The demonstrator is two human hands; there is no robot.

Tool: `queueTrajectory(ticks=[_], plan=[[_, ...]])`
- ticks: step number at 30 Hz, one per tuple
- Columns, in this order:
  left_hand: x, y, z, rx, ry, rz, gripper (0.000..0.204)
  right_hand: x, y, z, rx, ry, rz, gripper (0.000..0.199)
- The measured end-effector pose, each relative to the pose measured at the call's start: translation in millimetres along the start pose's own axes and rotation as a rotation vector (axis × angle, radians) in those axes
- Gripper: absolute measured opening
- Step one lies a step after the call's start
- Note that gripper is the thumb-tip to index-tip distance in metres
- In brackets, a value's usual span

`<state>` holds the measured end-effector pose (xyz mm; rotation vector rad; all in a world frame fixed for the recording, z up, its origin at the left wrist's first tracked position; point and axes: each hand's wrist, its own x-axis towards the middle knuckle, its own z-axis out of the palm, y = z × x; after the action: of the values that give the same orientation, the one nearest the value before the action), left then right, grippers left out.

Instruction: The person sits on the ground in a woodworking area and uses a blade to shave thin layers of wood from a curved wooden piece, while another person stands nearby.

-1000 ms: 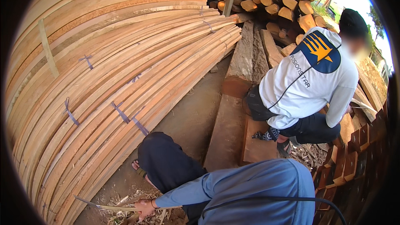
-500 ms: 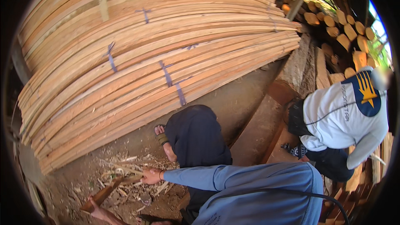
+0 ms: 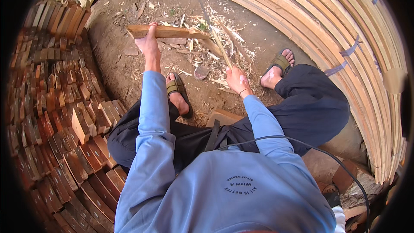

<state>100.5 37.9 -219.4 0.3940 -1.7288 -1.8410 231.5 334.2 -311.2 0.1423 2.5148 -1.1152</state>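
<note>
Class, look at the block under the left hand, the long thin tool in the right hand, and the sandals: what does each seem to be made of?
Block: raw split wood, pale, fibrous, unfinished.
Long tool: too thin to tell; possibly a metal blade or a wood sliver.
Sandals: olive straps, probably rubber or synthetic; matte.
The left hand grips the block; the right hand grips the tool.

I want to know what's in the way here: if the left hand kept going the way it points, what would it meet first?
The left hand already grips the wooden piece. Straight beyond lies bare dirt ground with scattered chips; nothing taller shows, though depth is unclear.

Rough raw wood billet (image 3: 166, 31); matt dirt floor (image 3: 116, 56).
</note>
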Motion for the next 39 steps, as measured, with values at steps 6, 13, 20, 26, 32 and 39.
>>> queueTrajectory(ticks=[6, 13, 20, 26, 32, 39], plan=[[5.1, -14.9, -11.4, -0.143, 0.014, -0.069, 0.015, 0.8, 21.3, 20.0, -0.039, -0.107, 0.023, 0.041], [4.4, -15.1, -29.0, -0.172, 0.030, -0.128, 0.019, 5.0, 24.5, 20.6, -0.094, -0.154, 0.020, 0.039], [4.4, -11.9, -29.1, -0.119, 0.014, -0.133, 0.022, 6.7, 4.6, 7.6, -0.056, -0.047, -0.044, 0.038], [4.5, -17.4, -37.3, -0.099, 0.006, -0.102, 0.022, 12.7, 4.6, -0.3, -0.084, -0.135, 0.060, 0.037], [2.9, -7.8, -24.4, -0.149, 0.029, -0.128, 0.024, 17.9, 36.7, 24.9, -0.111, -0.153, 0.042, 0.040], [1.9, -13.1, -35.4, -0.106, 0.020, -0.126, 0.022, 12.5, 4.6, 10.3, -0.046, 0.021, -0.076, 0.039]])
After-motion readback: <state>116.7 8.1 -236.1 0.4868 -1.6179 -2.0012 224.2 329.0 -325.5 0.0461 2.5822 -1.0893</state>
